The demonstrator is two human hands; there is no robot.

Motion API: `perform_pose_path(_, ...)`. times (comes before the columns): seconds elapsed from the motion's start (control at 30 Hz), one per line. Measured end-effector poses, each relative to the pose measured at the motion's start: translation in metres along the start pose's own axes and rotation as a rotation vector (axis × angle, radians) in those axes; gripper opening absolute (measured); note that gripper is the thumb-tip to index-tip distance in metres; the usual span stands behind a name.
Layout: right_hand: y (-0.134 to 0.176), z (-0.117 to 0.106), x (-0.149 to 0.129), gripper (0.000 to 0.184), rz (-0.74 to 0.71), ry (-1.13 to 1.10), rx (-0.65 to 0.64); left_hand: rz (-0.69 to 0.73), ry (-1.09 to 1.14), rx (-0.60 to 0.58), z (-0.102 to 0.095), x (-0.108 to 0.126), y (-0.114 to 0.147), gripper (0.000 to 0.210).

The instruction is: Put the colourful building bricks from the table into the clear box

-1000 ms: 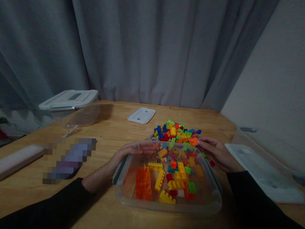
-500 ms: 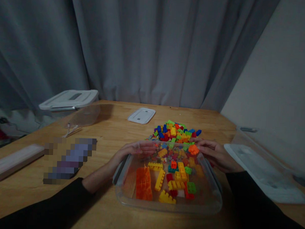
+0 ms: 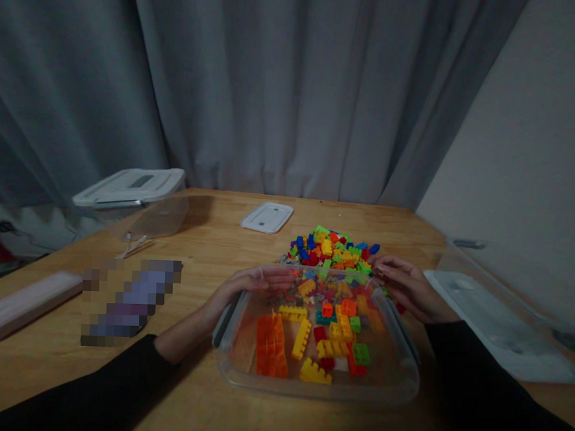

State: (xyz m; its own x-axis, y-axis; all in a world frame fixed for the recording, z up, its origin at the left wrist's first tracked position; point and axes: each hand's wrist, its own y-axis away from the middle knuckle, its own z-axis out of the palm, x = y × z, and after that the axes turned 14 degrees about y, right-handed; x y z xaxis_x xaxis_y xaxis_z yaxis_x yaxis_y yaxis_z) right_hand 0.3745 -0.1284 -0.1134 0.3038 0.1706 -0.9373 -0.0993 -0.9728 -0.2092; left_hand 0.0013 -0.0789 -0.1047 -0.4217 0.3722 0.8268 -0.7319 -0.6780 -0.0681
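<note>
Clear plastic tub (image 3: 316, 392) at near centre of wooden table (image 3: 190, 413); inside, scattered toy bricks (image 3: 302, 339), mostly yellow, red, green, plus larger orange piece (image 3: 270, 345) at left; left hand (image 3: 247, 282) open, fingers stretched along tub's far side; right hand (image 3: 403, 283) by tub's far right corner, fingers bent beside multicoloured brick heap (image 3: 326, 247), cannot tell whether gripping anything; heap just beyond tub; white lid (image 3: 267, 217) farther back, left of heap; lidded box (image 3: 131, 186) at far left; grey curtain (image 3: 273, 83) behind.

free passage above tub rim (image 3: 316, 393)
</note>
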Motion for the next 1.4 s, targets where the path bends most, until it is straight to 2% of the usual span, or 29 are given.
perform_pose_path(0.13, -0.008, -0.007, 0.012, 0.033, 0.019, 0.034, 0.074, 0.008, 0.001, -0.003, 0.000, -0.001, 0.001, 0.047)
perform_pose_path(0.2, -0.012, -0.009, 0.016, 0.036, 0.016, 0.099, 0.152, 0.015, 0.005, -0.004, -0.002, -0.001, 0.000, 0.047)
perform_pose_path(0.3, -0.018, -0.013, 0.023, 0.037, -0.056, 0.341, 0.336, 0.000, -0.008, -0.011, -0.001, 0.000, -0.001, 0.046)
perform_pose_path(0.37, -0.021, -0.018, 0.028, 0.037, -0.118, 0.566, 0.395, -0.011, -0.026, -0.007, 0.001, 0.002, -0.001, 0.046)
perform_pose_path(0.5, -0.026, -0.032, 0.041, 0.035, -0.141, 0.878, 0.278, -0.006, -0.036, 0.003, 0.005, 0.003, 0.000, 0.046)
perform_pose_path(0.63, -0.028, -0.039, 0.049, 0.030, -0.143, 1.000, 0.191, 0.019, -0.040, -0.028, 0.001, 0.001, 0.000, 0.049)
perform_pose_path(0.8, -0.027, -0.039, 0.052, 0.025, -0.155, 0.993, 0.153, -0.009, -0.022, -0.025, -0.002, 0.001, -0.003, 0.050)
perform_pose_path(1.1, -0.026, -0.038, 0.056, 0.030, -0.174, 1.023, 0.090, -0.012, -0.009, 0.005, 0.003, 0.002, -0.002, 0.049)
perform_pose_path(1.4, -0.020, -0.029, 0.041, 0.036, -0.134, 1.023, 0.048, -0.003, 0.006, -0.033, 0.000, 0.001, -0.004, 0.051)
